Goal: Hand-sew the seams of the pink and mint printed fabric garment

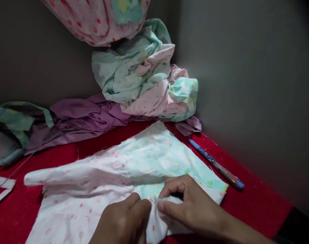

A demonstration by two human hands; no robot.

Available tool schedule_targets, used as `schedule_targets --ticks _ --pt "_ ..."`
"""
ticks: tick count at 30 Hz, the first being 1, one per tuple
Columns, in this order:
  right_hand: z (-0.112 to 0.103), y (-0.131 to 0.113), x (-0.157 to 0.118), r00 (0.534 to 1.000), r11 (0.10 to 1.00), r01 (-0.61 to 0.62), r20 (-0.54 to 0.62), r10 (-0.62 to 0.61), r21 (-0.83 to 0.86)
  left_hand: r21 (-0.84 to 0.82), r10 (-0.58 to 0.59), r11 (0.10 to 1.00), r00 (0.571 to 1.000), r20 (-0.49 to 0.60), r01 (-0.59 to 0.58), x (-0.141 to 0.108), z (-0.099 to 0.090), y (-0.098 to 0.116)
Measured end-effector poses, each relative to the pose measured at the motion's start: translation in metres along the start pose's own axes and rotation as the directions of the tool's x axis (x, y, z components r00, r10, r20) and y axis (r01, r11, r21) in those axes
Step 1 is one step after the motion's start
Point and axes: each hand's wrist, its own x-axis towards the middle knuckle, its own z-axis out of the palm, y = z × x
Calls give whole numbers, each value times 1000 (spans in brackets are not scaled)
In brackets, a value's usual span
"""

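Note:
A pieced cloth (93, 183), part pale pink with red spots and part mint green with a floral print, lies spread on a red surface. Its edges are frayed. My left hand (125, 217) is closed on a gathered fold of this fabric near the bottom middle. Close beside it, my right hand (192, 203) pinches the same bunched fold between thumb and forefinger. The fingertips of both hands almost meet there. Whether a needle or pin is in the fold, I cannot tell.
Behind the cloth stands a heap of crumpled green and pink fabric (134, 74), beside purple cloth (88, 115). A blue pen (215, 162) lies on the red cover (256, 200) at right. A white frame-like piece (6, 186) is at left. Grey walls (246, 67) rise behind.

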Motion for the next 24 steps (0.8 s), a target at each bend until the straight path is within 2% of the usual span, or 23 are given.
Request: schedule_targets --ticks 4,12,19,24 --pt "-1 -1 0 1000 1000 13 22 -14 8 -159 -70 985 997 -24 66 3 -10 5" --pt "2 -2 -1 997 996 80 -9 -80 -26 -247 -99 965 995 -17 92 7 -11 7" --pt "-2 -1 3 996 992 -79 53 74 99 -523 -157 835 985 75 172 11 -21 1" --pt "-3 -1 5 993 986 -92 83 81 140 -630 -214 740 970 114 238 11 -17 -4"
